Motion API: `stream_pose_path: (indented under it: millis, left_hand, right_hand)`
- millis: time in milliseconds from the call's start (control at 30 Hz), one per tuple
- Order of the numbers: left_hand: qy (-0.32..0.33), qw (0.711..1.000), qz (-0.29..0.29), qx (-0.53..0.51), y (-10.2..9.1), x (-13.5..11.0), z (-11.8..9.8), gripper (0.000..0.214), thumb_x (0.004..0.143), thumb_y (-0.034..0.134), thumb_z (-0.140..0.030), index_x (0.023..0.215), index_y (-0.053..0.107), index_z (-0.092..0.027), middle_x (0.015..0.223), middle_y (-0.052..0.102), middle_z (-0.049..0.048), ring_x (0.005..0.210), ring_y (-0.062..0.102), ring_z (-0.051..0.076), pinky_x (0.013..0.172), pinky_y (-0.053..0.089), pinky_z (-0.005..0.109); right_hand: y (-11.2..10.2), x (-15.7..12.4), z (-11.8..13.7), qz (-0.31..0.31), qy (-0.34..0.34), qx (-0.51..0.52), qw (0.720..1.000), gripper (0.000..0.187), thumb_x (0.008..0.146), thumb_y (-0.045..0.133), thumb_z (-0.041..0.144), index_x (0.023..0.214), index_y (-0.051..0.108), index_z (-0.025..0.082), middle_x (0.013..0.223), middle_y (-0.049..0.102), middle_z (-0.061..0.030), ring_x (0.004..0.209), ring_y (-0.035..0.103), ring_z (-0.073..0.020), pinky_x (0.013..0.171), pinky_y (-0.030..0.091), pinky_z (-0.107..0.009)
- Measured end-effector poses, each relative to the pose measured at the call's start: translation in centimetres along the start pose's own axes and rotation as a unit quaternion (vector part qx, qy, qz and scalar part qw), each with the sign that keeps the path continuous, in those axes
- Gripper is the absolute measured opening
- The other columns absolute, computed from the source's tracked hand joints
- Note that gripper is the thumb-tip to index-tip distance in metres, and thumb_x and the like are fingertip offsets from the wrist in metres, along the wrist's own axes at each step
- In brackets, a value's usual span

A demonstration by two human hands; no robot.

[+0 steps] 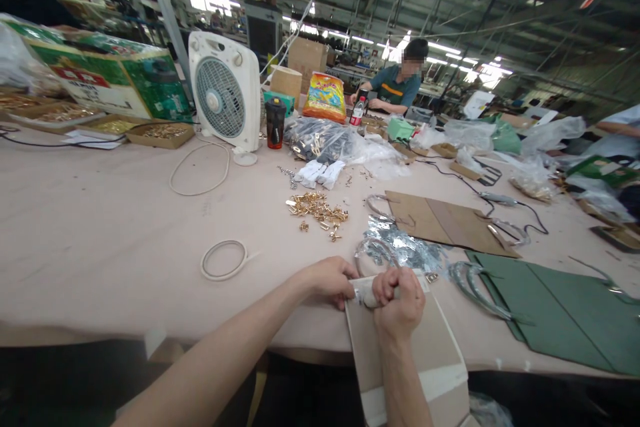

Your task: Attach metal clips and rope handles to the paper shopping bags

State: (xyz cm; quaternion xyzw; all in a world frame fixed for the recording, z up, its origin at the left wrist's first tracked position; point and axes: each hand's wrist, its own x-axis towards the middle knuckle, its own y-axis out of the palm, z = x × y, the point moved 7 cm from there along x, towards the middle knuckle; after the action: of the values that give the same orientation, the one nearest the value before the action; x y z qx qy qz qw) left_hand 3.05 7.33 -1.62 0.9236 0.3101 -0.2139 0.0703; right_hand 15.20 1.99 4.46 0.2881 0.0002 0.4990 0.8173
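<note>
A beige bag piece (430, 347) with white edging lies over the near table edge and hangs toward me. My left hand (327, 280) is closed, pinching the top left corner of this piece. My right hand (400, 303) is a fist wrapped around a plastic-wrapped handle (364, 293) at the top of the piece. Another wrapped curved handle (375, 250) and crinkled clear plastic (407, 247) lie just beyond my hands.
A heap of gold metal fittings (317, 210) and a white tape ring (224, 259) sit on the pale table (100, 240). Brown (445, 221) and green (565, 310) bag pieces lie to the right. A white fan (225, 90), trays and bags stand farther back. A person sits across the table.
</note>
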Motion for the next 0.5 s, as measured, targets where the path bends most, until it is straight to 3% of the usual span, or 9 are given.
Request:
stream_pose_path:
  millis: [133,333,500]
  left_hand:
    - [-0.006,1.0,0.013,-0.01,-0.1,0.2,0.3,0.032,0.065,0.069,-0.014,0.095,0.078,-0.017,0.06,0.067,-0.0008,0.051,0.069,0.015,0.047,0.052,0.019]
    - [-0.017,0.999,0.021,-0.016,-0.3,0.6,1.0,0.039,0.068,0.07,-0.016,0.107,0.077,-0.016,0.062,0.069,0.0021,0.05,0.07,0.017,0.047,0.052,0.02]
    - [-0.015,1.0,0.009,-0.021,-0.4,0.7,1.4,0.036,0.068,0.072,-0.015,0.103,0.075,-0.014,0.063,0.07,0.0022,0.048,0.068,0.016,0.047,0.052,0.021]
  right_hand:
    - [0.6,1.4,0.1,-0.006,0.005,0.01,1.0,0.037,0.099,0.059,0.039,0.069,0.051,0.02,0.05,0.039,0.0092,0.037,0.032,-0.0063,0.036,0.027,-0.019]
    - [2.4,2.4,-3.0,0.04,0.064,-0.076,0.994,0.044,0.097,0.065,0.048,0.066,0.047,0.021,0.05,0.039,0.0097,0.037,0.033,-0.0068,0.034,0.025,-0.02]
    - [3.2,3.1,-3.7,0.087,0.076,-0.177,0.977,0.046,0.097,0.063,0.052,0.065,0.047,0.022,0.048,0.039,0.0095,0.039,0.036,-0.0083,0.037,0.027,-0.022]
